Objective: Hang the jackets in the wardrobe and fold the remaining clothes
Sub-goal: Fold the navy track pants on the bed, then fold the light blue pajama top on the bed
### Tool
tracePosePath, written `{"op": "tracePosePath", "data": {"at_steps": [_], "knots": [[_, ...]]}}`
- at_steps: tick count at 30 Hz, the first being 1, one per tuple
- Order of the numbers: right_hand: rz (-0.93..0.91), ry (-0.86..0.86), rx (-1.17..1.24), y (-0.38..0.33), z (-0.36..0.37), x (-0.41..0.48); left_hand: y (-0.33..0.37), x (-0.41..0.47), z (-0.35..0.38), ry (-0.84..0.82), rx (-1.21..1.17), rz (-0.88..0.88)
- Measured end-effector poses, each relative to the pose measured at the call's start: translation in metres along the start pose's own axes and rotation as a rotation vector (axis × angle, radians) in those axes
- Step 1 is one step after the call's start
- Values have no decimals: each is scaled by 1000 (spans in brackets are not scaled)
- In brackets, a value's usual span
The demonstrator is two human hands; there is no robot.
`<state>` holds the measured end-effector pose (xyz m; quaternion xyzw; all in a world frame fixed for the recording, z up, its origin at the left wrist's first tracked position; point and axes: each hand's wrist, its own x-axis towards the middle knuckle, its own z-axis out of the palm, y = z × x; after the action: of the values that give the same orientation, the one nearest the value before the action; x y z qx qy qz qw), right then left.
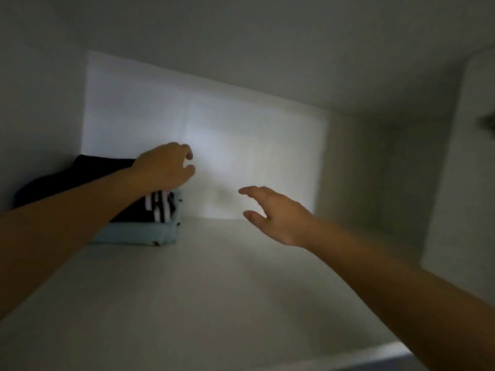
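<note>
Inside a white wardrobe compartment, a folded dark garment with white stripes (150, 207) lies on top of a folded light blue garment (139, 234), at the left of the shelf (214, 277). My left hand (166, 167) hovers over the right end of this pile with fingers loosely curled and nothing in them; whether it touches the cloth I cannot tell. My right hand (273, 212) is stretched out over the bare shelf to the right of the pile, fingers spread and relaxed, holding nothing.
The compartment's white back wall (214, 129), left wall (40, 116) and right wall (375, 170) close in the shelf. Its ceiling (267, 49) hangs low overhead. A white door or panel (460, 183) stands at the far right. The shelf's front edge (348, 354) runs along the bottom.
</note>
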<state>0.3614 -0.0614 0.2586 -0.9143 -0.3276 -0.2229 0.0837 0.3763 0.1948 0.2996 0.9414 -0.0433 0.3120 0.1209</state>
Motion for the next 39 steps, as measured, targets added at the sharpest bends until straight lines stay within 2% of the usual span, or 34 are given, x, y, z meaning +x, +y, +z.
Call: {"op": "tracePosePath", "data": {"at_steps": [4, 7, 11, 16, 19, 23, 30, 35, 39], "knots": [[86, 89, -175, 17, -59, -147, 142, -81, -11, 103, -242, 314], [177, 160, -219, 18, -95, -263, 228, -162, 3, 79, -505, 475], [396, 203, -255, 1, -142, -445, 357, -279, 29, -22, -750, 698], [792, 336, -144, -42, -185, -624, 501, -406, 39, -245, -1192, 724], [987, 457, -172, -68, -210, -708, 575, -475, 35, -381, -1365, 780], [1211, 629, -243, -100, -236, -810, 664, -566, 29, -600, -1481, 900], [1518, 798, -462, -140, -290, -963, 818, -706, -2, -853, -1646, 1148], [1732, 901, -598, -152, -329, -1070, 925, -789, -18, -1076, -1683, 1302], [1885, 913, -688, -163, -353, -1140, 1005, -848, -36, -1188, -1673, 1447]]}}
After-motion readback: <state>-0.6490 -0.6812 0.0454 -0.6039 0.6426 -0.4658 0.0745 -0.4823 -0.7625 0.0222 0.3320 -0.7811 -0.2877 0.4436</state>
